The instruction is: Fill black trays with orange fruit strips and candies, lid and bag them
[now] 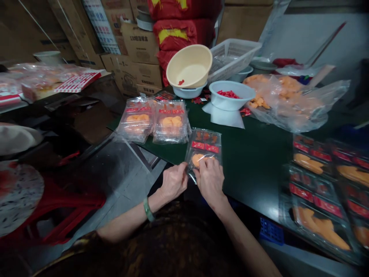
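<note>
A clear plastic bag [205, 145] with red labels and an orange food piece inside lies on the dark green table [253, 154] just ahead of me. My left hand [173, 181] pinches the bag's near left corner, fingers closed. My right hand [210, 177] presses and grips the bag's near edge beside the orange piece. A green bangle sits on my left wrist.
Two stacks of filled bags [157, 121] lie to the far left. A white bowl of red packets [232, 95], a cream basin [189, 66], a white basket [233, 54] and a big bag of orange pieces [291, 100] stand behind. More filled bags [323, 184] cover the right. A red stool [57, 219] is at lower left.
</note>
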Demonstrator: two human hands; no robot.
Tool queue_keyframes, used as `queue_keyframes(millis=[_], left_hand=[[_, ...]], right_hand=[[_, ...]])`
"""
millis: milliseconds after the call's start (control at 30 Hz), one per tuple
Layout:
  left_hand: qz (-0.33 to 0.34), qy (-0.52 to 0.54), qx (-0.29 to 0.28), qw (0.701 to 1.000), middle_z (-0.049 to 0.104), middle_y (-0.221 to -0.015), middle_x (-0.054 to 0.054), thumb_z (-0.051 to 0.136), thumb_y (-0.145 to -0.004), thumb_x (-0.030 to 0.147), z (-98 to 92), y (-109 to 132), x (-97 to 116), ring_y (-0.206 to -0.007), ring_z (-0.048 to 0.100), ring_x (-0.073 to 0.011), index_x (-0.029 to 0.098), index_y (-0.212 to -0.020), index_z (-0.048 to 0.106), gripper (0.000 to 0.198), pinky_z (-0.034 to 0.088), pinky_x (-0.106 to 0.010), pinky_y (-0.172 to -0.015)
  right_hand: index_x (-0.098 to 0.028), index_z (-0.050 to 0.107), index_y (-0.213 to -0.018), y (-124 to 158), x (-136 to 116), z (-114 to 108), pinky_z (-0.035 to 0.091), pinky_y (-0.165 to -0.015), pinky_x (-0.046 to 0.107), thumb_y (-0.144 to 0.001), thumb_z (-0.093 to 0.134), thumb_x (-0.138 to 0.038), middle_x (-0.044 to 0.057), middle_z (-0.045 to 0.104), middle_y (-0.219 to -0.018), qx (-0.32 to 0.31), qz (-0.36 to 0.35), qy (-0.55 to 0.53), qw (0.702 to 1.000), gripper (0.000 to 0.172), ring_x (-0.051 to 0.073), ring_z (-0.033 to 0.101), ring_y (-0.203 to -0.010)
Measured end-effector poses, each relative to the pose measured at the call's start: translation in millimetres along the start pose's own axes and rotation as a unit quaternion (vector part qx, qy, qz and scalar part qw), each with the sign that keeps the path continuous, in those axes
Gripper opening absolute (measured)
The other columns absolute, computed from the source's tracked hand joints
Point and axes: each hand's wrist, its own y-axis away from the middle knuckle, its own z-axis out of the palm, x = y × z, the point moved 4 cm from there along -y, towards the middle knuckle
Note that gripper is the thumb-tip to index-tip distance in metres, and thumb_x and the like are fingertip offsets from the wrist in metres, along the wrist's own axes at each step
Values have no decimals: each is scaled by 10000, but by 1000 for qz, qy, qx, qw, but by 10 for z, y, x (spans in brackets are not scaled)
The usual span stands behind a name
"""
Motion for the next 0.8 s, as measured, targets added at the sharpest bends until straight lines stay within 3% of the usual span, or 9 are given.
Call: queue_keyframes(millis=[167,267,367,433,533,600,700,800], left_hand=[[-40,-4,-37,999,583,-623,-14,444,-694,120,-52,142,-107,-547,547,-155,173,-894,504,215,382,-245,-509],[-101,89,-86,987,554,-578,9,428,-670,109,-59,297,-240,-501,511,-133,181,-827,514,193,363,-233,-496],[-245,283,-115,920,575,-590,13,415,-745,173,-79,339,-377,-500,534,-118,172,-815,519,125,387,-213,-482],[-303,356,-114,877,607,-635,-12,423,-822,305,-127,242,-370,-529,570,-121,159,-791,531,184,409,-209,-479],[-307,364,-138,869,610,-628,-30,436,-835,520,-190,-17,-216,-498,573,-125,144,-793,549,395,418,-216,-457],[-315,387,-187,846,602,-598,-20,430,-806,619,-151,-167,-84,-439,558,-128,132,-901,544,510,396,-213,-398],[-345,478,-277,759,614,-600,-40,376,-755,740,22,-311,106,-410,575,-145,110,-924,526,668,359,-198,-318],[-335,562,-304,692,621,-586,-50,466,-715,733,186,-421,292,-397,579,-142,119,-833,503,626,357,-182,-299]], right_hand=[[-197,587,-816,-56,7,66,341,-661,363,-821,599,-246,102,590,-849,15,9,-3,1000,51,273,460,-826],[-191,593,-793,-30,44,64,340,-664,353,-847,575,-262,95,584,-814,29,10,8,999,91,256,457,-805],[-179,602,-766,3,96,60,339,-662,347,-863,566,-291,92,585,-781,54,11,25,998,153,246,459,-786],[-179,598,-732,35,119,46,343,-664,342,-878,548,-297,85,585,-746,79,4,27,997,194,240,464,-773],[-189,561,-661,109,150,-7,362,-663,327,-901,516,-279,65,561,-666,134,-6,14,991,260,221,471,-726],[-196,521,-620,172,181,-49,376,-654,316,-897,528,-265,48,532,-620,176,-16,-5,984,286,205,468,-680],[-203,470,-599,273,245,-92,392,-635,302,-876,568,-240,26,495,-586,222,-37,-39,974,295,183,457,-632],[-207,434,-592,379,302,-138,394,-620,295,-862,586,-201,13,475,-566,251,-63,-46,965,310,172,451,-611]])
